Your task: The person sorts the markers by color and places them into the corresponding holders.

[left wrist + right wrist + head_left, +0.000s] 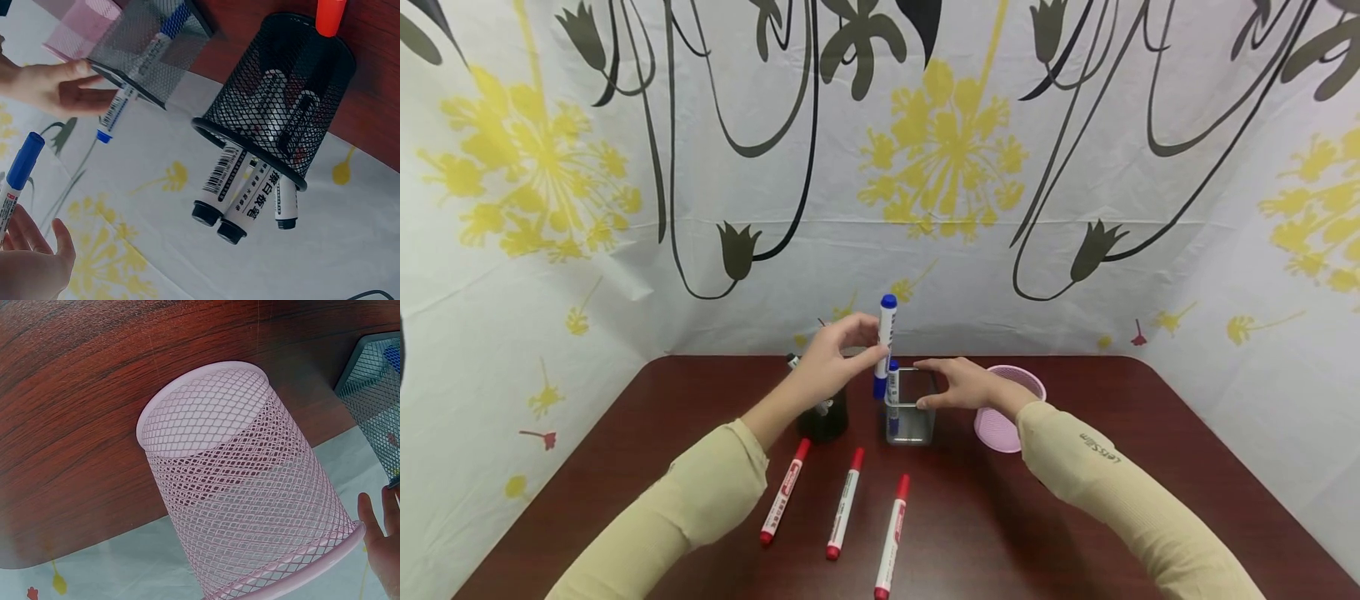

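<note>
In the head view my left hand [835, 352] pinches a blue-capped whiteboard marker [887, 321], held upright just above the left side of the square grey mesh pen holder [919, 433]. Another blue marker [892, 390] stands inside that holder, leaning at its left wall; the left wrist view shows this marker [115, 106] sticking out past the rim. My right hand [968, 383] grips the holder's rim from the right, thumb at the near edge and fingers at the far edge. The left wrist view shows its thumb right at the rim corner.
A round pink mesh pen holder [237, 469] stands right of the square one. A black round mesh holder [275, 106] with several black-capped markers [240, 212] stands on the left. Three red markers [845, 504] lie on the dark wooden table [1000, 533] in front. A patterned cloth [955, 283] hangs behind.
</note>
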`<state>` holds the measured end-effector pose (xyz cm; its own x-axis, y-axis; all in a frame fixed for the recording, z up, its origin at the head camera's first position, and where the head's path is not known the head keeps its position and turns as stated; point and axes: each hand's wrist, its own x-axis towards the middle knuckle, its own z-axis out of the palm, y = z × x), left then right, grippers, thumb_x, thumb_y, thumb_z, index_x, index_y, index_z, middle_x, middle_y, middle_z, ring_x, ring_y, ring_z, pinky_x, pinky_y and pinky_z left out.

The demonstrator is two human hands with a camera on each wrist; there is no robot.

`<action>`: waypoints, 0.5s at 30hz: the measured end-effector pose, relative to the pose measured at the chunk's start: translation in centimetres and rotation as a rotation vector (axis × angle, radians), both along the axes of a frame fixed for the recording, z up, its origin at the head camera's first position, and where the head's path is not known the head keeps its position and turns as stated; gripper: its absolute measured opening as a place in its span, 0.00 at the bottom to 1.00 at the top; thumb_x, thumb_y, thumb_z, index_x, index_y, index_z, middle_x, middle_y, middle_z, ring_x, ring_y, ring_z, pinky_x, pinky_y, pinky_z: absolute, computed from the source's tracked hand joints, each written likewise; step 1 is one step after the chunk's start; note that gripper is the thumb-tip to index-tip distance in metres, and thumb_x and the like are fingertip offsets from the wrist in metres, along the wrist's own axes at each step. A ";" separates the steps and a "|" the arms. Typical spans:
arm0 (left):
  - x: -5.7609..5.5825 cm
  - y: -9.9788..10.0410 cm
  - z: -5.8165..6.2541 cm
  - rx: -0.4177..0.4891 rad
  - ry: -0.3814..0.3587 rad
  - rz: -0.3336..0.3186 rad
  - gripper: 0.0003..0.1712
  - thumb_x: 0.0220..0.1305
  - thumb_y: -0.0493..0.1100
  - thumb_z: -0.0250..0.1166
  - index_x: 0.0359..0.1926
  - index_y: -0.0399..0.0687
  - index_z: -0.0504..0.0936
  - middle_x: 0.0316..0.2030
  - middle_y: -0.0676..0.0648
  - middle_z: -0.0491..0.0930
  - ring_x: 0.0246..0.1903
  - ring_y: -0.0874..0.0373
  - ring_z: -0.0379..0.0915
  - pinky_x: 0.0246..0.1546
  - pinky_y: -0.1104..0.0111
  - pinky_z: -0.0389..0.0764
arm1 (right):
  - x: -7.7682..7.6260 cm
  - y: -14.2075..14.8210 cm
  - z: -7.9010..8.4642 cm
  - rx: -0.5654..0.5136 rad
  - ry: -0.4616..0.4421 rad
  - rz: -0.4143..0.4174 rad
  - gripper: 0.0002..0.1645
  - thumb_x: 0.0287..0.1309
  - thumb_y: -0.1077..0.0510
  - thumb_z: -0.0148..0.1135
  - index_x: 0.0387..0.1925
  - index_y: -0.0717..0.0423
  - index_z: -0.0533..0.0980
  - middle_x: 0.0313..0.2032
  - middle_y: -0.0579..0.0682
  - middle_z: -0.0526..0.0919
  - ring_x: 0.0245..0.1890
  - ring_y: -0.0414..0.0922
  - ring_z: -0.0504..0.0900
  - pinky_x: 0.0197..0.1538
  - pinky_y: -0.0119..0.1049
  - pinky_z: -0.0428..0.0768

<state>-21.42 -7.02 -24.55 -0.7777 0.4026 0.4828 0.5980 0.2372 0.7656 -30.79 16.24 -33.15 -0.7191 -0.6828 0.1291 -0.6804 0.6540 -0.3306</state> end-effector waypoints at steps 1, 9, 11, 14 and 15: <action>-0.3 0.0 0.0 0.004 -0.006 0.008 0.12 0.57 0.33 0.59 0.43 0.33 0.73 0.38 0.40 0.75 0.41 0.50 0.73 0.43 0.62 0.71 | 0.0 0.0 0.0 -0.001 -0.008 -0.004 0.41 0.44 0.43 0.64 0.57 0.61 0.66 0.50 0.57 0.73 0.47 0.49 0.72 0.50 0.45 0.67; -4.4 0.1 -1.3 0.055 0.025 0.056 0.13 0.58 0.36 0.59 0.44 0.34 0.72 0.38 0.41 0.75 0.40 0.51 0.72 0.44 0.64 0.70 | -0.1 0.1 -0.2 -0.004 -0.027 -0.009 0.41 0.45 0.42 0.64 0.57 0.61 0.66 0.51 0.58 0.72 0.47 0.49 0.72 0.51 0.45 0.67; -5.5 0.0 -1.9 0.074 0.010 0.078 0.14 0.58 0.38 0.60 0.44 0.35 0.73 0.38 0.42 0.76 0.40 0.53 0.72 0.45 0.63 0.70 | -0.1 0.1 -0.2 -0.008 -0.023 -0.009 0.41 0.44 0.43 0.64 0.57 0.61 0.66 0.50 0.58 0.73 0.47 0.48 0.72 0.51 0.45 0.67; -6.6 -0.1 -2.3 0.090 -0.011 0.112 0.14 0.58 0.38 0.59 0.44 0.36 0.73 0.37 0.42 0.76 0.40 0.53 0.72 0.44 0.63 0.70 | -0.1 0.1 -0.1 -0.007 -0.003 -0.008 0.41 0.44 0.43 0.65 0.57 0.60 0.66 0.49 0.56 0.74 0.46 0.48 0.73 0.50 0.44 0.67; -6.8 -0.1 -2.4 0.091 -0.018 0.122 0.13 0.58 0.39 0.59 0.43 0.36 0.73 0.37 0.43 0.76 0.39 0.53 0.72 0.43 0.63 0.70 | 0.0 0.1 -0.1 -0.005 0.001 -0.009 0.41 0.44 0.43 0.65 0.57 0.60 0.67 0.49 0.56 0.74 0.45 0.48 0.73 0.50 0.44 0.68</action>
<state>-28.25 -7.13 -26.94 -0.8271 0.2601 0.4982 0.5549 0.2366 0.7976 -30.83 16.35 -33.27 -0.7251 -0.6757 0.1332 -0.6748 0.6583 -0.3337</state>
